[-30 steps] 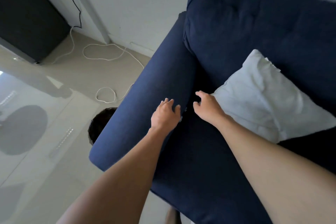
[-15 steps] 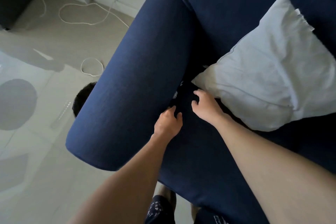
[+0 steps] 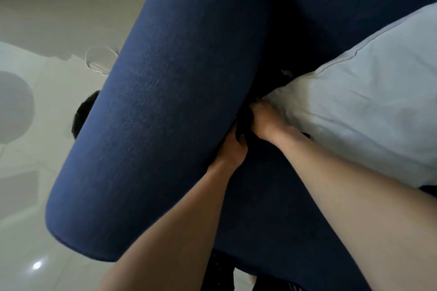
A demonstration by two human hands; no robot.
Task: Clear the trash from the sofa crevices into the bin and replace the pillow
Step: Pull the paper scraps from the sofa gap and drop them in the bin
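Note:
A navy blue sofa fills the view, its long armrest running down the left. A white pillow lies on the seat at the right. My left hand presses against the armrest's inner side at the crevice. My right hand reaches into the same dark gap beside the pillow's corner; its fingertips are hidden in shadow. A small pale scrap shows deeper in the crevice. A dark round bin peeks out on the floor behind the armrest.
A glossy pale tiled floor lies left of the sofa. A white cable loops on it near the armrest. The seat cushion lies between my forearms.
My view has dropped closer to the sofa. Both hands have moved forward into the gap between armrest and seat, the right one now against the pillow's corner.

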